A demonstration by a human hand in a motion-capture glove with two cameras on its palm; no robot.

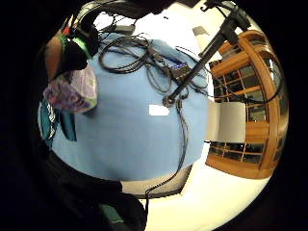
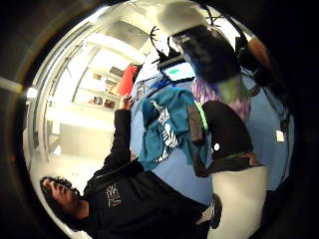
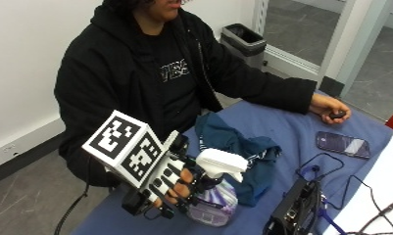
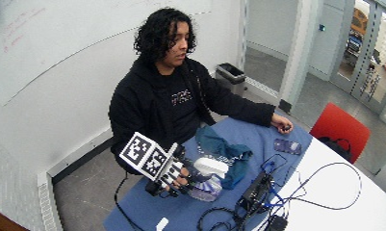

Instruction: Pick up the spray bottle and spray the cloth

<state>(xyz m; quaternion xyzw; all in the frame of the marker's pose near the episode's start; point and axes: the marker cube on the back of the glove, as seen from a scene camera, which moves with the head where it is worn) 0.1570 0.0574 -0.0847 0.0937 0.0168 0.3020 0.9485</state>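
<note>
- At the left in the outside view we see the right hand [image 3: 173, 188] in its black glove. It is over the near edge of the desk [image 3: 294, 132], which has a blue cover.
- Its fingers [image 3: 166, 183] are curled around the neck of the spray bottle [image 3: 212, 198], just under the white spray head. We think this grip is chosen so that one finger can reach the trigger, but we cannot see if a finger is already on it.
- The bottle is upright, or only a little tilted. We cannot tell if its base touches the desk or is just above it.
- The nozzle looks to the right, toward the cloth [image 3: 238, 147], so we judge that the bottle is held this way to aim the spray.
- The cloth is dark teal and lies crumpled just beside the bottle, toward the person's edge of the desk. The bottle stands between the fingers and the cloth; we cannot tell if bottle and cloth touch.
- Further right, a phone [image 3: 343, 143] lies flat near the far edge, well apart from the cloth.
- At that same edge the bare hand [image 3: 330, 108] rests on the desk; it seems only to wait.
</note>
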